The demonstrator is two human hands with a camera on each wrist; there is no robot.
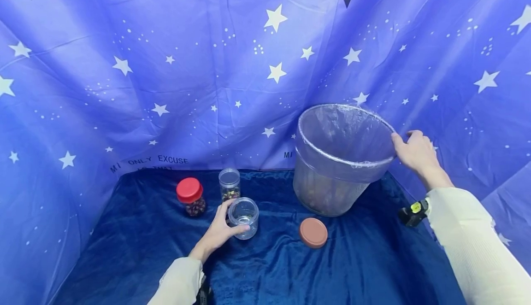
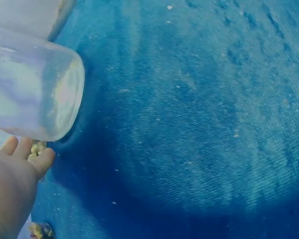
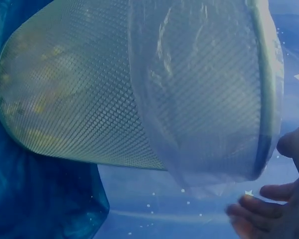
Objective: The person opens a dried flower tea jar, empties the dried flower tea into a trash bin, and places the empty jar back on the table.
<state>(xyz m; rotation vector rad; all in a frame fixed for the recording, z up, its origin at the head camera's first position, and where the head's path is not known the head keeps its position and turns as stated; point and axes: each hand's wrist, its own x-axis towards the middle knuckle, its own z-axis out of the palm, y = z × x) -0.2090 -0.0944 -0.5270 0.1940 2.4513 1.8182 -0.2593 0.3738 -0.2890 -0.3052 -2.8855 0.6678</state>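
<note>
My left hand (image 1: 220,229) (image 2: 12,186) holds an empty-looking clear jar (image 1: 247,231) (image 2: 50,94), thumb on its near side and fingers at its left. Just behind it stands a lidless clear jar (image 1: 230,178) with small mixed pieces at the bottom. At the upper right, my right hand (image 1: 421,157) (image 3: 274,204) is at the right rim of a mesh bin (image 1: 332,194) (image 3: 79,99) lined with a clear bag. Its thumb is close against the rim, and its fingers are spread outside, not curled round it.
A red-lidded jar (image 1: 189,190) of dark pieces stands left of the clear jars. A brown round lid (image 1: 313,232) lies in front of the bin. Dark blue cloth (image 1: 265,272) (image 2: 189,124) covers the table, and a starry blue curtain (image 1: 215,88) hangs behind it.
</note>
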